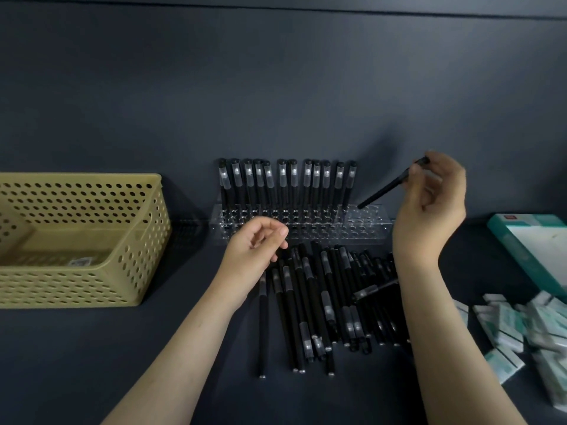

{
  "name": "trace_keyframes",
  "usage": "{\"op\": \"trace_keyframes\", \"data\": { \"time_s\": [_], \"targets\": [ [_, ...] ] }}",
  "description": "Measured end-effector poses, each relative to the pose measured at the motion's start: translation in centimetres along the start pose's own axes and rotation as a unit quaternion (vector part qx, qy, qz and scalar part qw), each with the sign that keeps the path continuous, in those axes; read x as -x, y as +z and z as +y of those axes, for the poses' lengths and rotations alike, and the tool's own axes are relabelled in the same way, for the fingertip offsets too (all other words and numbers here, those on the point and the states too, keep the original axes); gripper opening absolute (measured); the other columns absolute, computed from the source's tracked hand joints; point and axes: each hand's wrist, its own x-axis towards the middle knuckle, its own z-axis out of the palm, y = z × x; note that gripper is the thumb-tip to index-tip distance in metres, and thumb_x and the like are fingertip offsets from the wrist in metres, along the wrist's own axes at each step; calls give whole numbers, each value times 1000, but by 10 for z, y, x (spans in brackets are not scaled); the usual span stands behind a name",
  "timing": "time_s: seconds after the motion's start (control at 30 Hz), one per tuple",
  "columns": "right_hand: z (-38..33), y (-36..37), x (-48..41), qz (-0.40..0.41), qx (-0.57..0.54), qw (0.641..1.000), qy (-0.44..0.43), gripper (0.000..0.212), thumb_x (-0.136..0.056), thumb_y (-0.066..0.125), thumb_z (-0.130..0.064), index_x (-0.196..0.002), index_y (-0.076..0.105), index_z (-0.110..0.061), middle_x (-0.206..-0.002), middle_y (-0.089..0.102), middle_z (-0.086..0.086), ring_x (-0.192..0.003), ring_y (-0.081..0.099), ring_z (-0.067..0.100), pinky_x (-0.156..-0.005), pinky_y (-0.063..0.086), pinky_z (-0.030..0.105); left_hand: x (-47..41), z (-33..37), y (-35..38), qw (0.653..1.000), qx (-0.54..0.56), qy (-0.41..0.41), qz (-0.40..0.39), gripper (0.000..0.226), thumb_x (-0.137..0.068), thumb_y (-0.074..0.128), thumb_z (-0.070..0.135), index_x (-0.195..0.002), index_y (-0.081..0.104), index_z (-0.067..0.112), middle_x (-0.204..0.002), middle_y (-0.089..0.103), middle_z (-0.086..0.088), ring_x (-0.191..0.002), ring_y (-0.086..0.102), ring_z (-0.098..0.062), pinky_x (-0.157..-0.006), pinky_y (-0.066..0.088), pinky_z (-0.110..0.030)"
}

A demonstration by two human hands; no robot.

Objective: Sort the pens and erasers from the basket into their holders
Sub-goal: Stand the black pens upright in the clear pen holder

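Observation:
My right hand (432, 197) pinches a black pen (387, 189) by its upper end, tilted, with its lower tip at the right part of the clear pen holder (362, 230). Several black pens (276, 182) stand upright in the holder's back row. A pile of loose black pens (322, 299) lies on the dark table in front of it. My left hand (256, 250) hovers with loosely curled fingers over the left edge of that pile and holds nothing. Several white-and-green erasers (521, 329) lie at the right.
A perforated yellow basket (92, 283) stands at the left, with only a label visible inside. A teal and white box (537, 250) lies open at the far right, behind the erasers. A dark wall rises just behind the pen holder.

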Motion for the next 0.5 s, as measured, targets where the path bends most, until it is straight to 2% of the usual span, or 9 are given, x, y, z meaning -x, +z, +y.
{"op": "trace_keyframes", "data": {
  "time_s": [0.07,0.13,0.23,0.27,0.33,0.4,0.5],
  "targets": [
    [2,1,0,-17,6,1000,-10,22,-97,54,-17,-116,58,-5,-99,62,-8,-90,66,19,-77,55,30,0,0,0,1000,1,-2,1,11,-90,62,30,-94,66,21,-75,66,9,-64,53,-7,-59,42,-18],
    [4,2,1,-37,13,999,-20,22,-96,55,-14,-115,60,-2,-101,65,2,-89,66,17,-77,52,20,1,0,0,1000,0,-3,3,10,-91,62,29,-94,66,20,-76,66,8,-64,53,-7,-59,42,-18],
    [7,4,4,-92,49,993,-56,24,-96,57,-10,-118,62,-1,-104,61,4,-88,60,5,-82,49,14,2,0,-1,1000,-4,-8,11,9,-91,63,29,-94,66,22,-76,66,8,-65,54,-7,-60,43,-19],
    [10,5,4,-115,67,988,-74,27,-96,57,-10,-121,62,-2,-105,58,3,-89,59,4,-85,51,17,3,1,-1,1000,-5,-9,15,8,-91,63,29,-94,66,22,-76,66,9,-65,55,-6,-61,43,-20],
    [17,8,4,-172,100,976,-93,33,-97,56,-14,-129,59,-6,-111,54,6,-95,59,13,-91,53,30,7,2,-2,1000,-6,-5,28,6,-90,63,29,-93,66,24,-77,67,9,-68,56,-4,-63,44,-18],
    [22,9,5,-220,131,963,-80,39,-98,55,-20,-136,55,-13,-113,49,6,-96,56,23,-90,52,41,15,3,-2,998,-24,5,57,3,-90,63,28,-92,65,27,-82,68,7,-72,58,0,-66,45,-15],
    [17,8,9,-246,151,955,-66,47,-97,57,-23,-142,47,-19,-113,47,5,-104,51,29,-91,50,43,30,2,-2,986,-105,21,131,4,-90,63,32,-92,63,28,-86,65,8,-75,56,2,-68,43,-9]
  ]
}}
